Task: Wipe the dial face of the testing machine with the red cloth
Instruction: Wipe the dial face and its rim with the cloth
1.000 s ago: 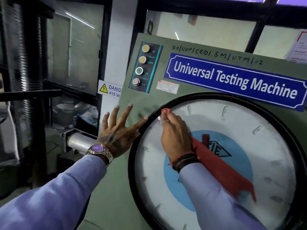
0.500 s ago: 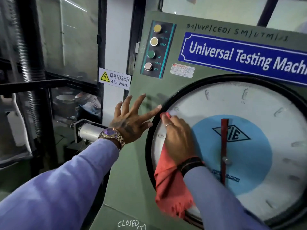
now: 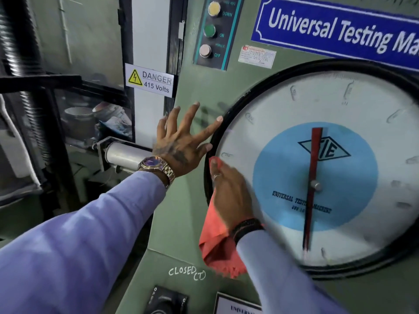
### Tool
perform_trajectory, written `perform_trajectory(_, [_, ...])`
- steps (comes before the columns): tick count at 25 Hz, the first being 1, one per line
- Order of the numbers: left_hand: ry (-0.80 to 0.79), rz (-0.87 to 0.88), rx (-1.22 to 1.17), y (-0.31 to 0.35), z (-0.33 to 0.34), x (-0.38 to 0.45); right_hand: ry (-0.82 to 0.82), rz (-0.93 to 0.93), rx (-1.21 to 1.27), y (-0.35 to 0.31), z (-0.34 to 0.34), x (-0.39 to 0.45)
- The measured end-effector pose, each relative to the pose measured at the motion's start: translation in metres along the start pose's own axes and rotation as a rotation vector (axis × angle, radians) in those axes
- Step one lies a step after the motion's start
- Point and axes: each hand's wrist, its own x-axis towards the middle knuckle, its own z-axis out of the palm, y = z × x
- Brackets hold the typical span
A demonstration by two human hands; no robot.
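Right hand, fingers together, presses a soft, limp red cloth against the round white dial face; left hand splays open alongside.

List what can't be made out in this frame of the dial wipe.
- dial face: right part cut by the frame edge; scale numerals blurred.
- red cloth: upper part hidden under the right hand.
- blue nameplate: text cut off at right.
- small sticker: print too small.
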Motion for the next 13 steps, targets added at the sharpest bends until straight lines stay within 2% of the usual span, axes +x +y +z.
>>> perform_trajectory(2, [-0.017, -0.015, -0.011, 0.001, 0.003, -0.007, -0.133, 0.012, 0.045, -0.010, 0.009, -0.035])
perform_trajectory(3, [-0.022, -0.021, -0.015, 0.001, 0.004, -0.010, -0.140, 0.023, 0.080, -0.010, 0.011, -0.040])
perform_trajectory(7, [-0.036, -0.027, -0.033, 0.001, 0.011, -0.019, 0.006, 0.115, 0.110, -0.009, 0.024, -0.019])
perform_trajectory(11, [-0.028, -0.024, -0.018, 0.002, 0.018, -0.032, -0.146, 0.113, 0.127, -0.013, 0.029, -0.085])
perform_trajectory(13, [-0.001, 0.046, 0.016, 0.013, 0.019, -0.035, -0.121, 0.142, 0.155, -0.011, 0.035, -0.071])
